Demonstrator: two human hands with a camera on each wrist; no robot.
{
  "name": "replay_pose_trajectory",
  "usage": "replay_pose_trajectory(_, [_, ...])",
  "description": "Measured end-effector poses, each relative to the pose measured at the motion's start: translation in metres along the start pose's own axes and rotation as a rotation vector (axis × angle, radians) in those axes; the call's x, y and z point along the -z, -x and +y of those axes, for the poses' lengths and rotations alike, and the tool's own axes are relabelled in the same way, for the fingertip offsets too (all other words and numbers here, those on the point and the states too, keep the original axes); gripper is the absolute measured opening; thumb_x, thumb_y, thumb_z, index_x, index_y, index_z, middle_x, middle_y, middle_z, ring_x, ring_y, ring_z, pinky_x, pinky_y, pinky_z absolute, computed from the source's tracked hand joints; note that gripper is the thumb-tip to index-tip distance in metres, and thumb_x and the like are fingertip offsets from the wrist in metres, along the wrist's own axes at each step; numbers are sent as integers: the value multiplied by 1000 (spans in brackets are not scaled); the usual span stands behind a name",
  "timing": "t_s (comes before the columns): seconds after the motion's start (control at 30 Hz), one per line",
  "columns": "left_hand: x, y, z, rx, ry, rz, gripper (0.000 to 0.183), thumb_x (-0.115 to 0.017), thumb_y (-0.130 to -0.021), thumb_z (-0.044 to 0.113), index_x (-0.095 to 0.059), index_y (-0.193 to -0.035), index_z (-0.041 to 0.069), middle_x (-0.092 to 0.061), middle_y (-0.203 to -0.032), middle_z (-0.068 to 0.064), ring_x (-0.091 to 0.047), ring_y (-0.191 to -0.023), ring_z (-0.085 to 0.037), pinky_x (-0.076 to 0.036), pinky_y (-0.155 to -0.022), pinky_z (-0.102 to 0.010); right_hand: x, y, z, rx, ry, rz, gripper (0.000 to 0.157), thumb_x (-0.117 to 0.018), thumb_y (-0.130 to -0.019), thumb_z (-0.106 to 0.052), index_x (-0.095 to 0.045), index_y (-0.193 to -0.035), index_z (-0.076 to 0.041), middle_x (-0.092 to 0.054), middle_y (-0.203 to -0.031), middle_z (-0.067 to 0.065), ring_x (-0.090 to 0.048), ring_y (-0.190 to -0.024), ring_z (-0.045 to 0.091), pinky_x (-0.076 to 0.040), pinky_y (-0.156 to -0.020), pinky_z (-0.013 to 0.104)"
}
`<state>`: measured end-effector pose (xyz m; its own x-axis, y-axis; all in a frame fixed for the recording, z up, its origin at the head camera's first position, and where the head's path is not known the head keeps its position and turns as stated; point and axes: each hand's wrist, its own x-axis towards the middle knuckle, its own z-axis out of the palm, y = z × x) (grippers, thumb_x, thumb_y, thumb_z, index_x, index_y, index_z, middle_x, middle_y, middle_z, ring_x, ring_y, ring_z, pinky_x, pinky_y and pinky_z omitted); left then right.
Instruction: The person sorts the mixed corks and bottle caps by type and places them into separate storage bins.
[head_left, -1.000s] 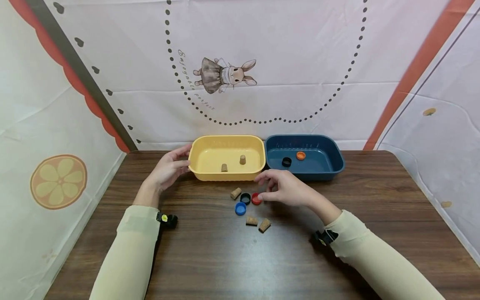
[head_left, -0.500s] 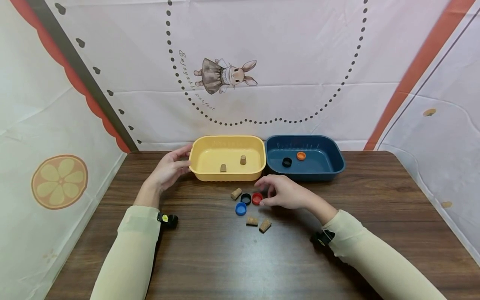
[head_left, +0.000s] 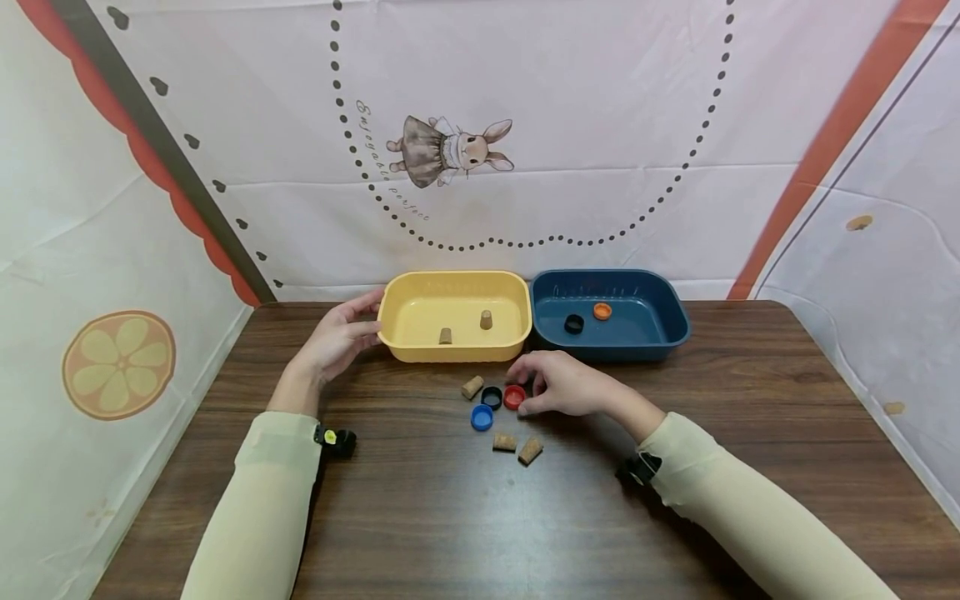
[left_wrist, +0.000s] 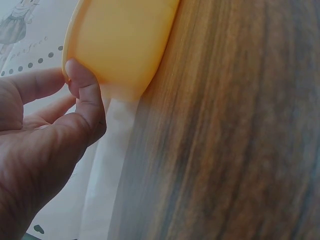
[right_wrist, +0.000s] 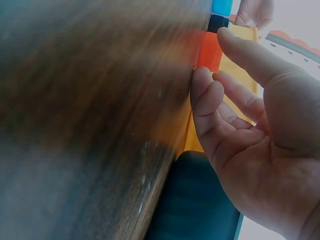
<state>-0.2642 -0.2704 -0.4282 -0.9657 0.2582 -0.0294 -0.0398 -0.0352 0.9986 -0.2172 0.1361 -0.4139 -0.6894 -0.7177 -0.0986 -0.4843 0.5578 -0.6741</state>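
The left hand [head_left: 335,337] holds the left end of the yellow tray [left_wrist: 115,45], its thumb against the outer wall and a finger at the rim. At the red bottle cap [head_left: 514,397], the right hand [head_left: 566,383] has its fingers loosely bent. Its thumb tip lies right at the cap's near edge, and the index fingertip is just past the far side. Beside the red cap lie a black bottle cap [head_left: 491,397] and a blue bottle cap [head_left: 482,417]. Three corks lie close by, one cork [head_left: 472,387] behind the caps and another cork [head_left: 529,451] in front.
A dark blue tray [head_left: 678,321] stands against the yellow one, holding a black cap [head_left: 573,324] and an orange cap [head_left: 602,311]. Two corks are in the yellow tray, one a standing cork [head_left: 486,320]. A printed cloth [head_left: 600,125] hangs behind the wooden table [head_left: 420,517].
My right hand has come slightly toward me beside the red cap. The nearer cork in the yellow tray has shifted a little left. My left hand stays at the tray.
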Motion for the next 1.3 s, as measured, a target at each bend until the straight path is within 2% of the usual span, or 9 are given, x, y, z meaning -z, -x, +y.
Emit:
replay_pose_trajectory(0.33, [2, 0, -2, -21, 5, -7, 66, -53, -105, -11, -30, -166, 0, -38, -140, -28, -59, -104, -25, -58, -82, -26, -1, -4, -1, -2, 10, -29, 42, -86, -91, -19, -70, -128, -8, -69, -105, -3, -64, -86, 12, -56, -78, 30])
replay_pose_trajectory(0.67, [1, 0, -2, -8, 2, 6, 65, -52, -105, -11, -32, -166, 1, -38, -140, -27, -59, -106, -25, -58, -83, -25, -3, -6, 1, 21, 31, -32, 31, -85, -93, -18, -72, -121, -13, -67, -106, -3, -63, -88, 12, -55, -79, 30])
replay_pose_trajectory(1.03, [2, 0, -1, -24, 3, -8, 65, -52, -105, -11, -30, -166, 0, -39, -138, -27, -59, -104, -25, -58, -82, -26, 1, -1, -7, 8, 49, 1, 28, -84, -94, -21, -73, -119, -17, -67, -102, -4, -62, -87, 11, -55, -77, 32])
replay_pose_trajectory(1.3, [1, -1, -1, -5, 4, -7, 65, -52, -106, -10, -30, -166, 2, -37, -141, -27, -57, -106, -26, -58, -82, -26, 11, 6, -17, 15, 7, 28, 29, -83, -95, -21, -72, -121, -15, -68, -99, -4, -63, -85, 13, -57, -77, 34])
